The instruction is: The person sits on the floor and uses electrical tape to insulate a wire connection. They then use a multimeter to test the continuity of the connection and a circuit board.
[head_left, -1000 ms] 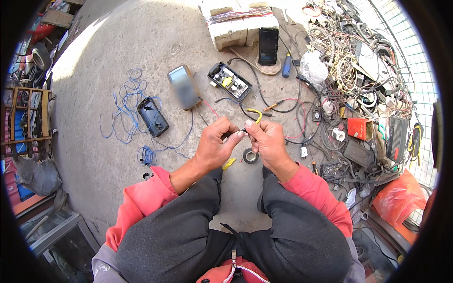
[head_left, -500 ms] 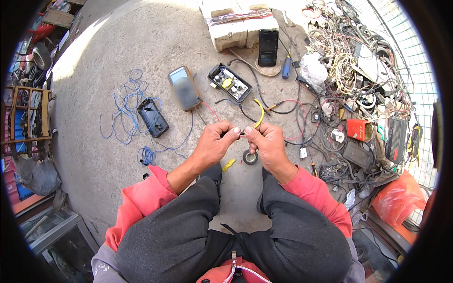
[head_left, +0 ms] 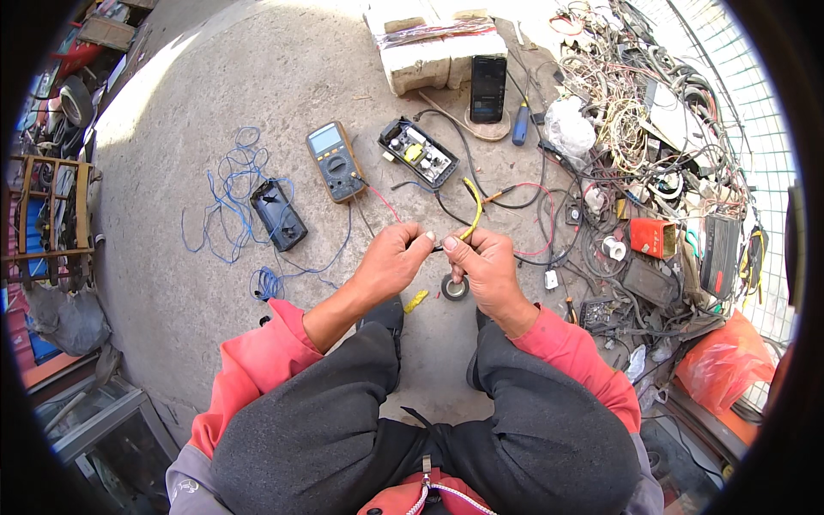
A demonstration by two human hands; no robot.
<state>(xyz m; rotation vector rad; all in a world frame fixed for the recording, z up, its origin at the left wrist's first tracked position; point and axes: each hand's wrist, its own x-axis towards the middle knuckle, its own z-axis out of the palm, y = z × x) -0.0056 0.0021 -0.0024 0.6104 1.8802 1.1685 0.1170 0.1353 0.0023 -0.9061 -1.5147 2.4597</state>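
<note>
In the head view, we saw our left hand [head_left: 390, 264] and right hand [head_left: 487, 268] with fingers clamped on a thin dark cable [head_left: 439, 249] between them, above the floor [head_left: 197, 112], yellow strip [head_left: 476, 210] rising from the right, tape roll [head_left: 446, 291] just below, multimeter [head_left: 336, 163] beyond.

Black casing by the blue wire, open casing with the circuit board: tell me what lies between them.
In the head view, the multimeter lies on the ground between the black casing and the open casing.
</note>
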